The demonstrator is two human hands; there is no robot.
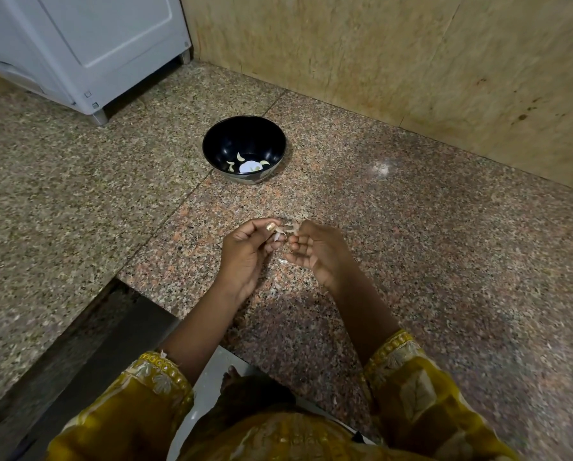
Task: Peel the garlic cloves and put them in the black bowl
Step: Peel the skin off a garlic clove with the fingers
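Observation:
A black bowl (244, 148) stands on the granite counter, well beyond my hands, with several peeled garlic cloves (232, 166) lying at its bottom. Nearer to me, my left hand (249, 250) pinches a garlic clove (280, 233) with papery white skin between thumb and fingers. My right hand (315, 251) meets it from the right, fingers curled, pinching the loose skin at the clove's top. Both hands hover just above the counter, a little in front of the bowl.
A white appliance (88, 51) on short legs stands at the back left. A beige stone wall (411, 61) runs along the back and right. The counter's edge (138, 294) drops off at my left front. A scrap of peel (282, 261) lies under my hands.

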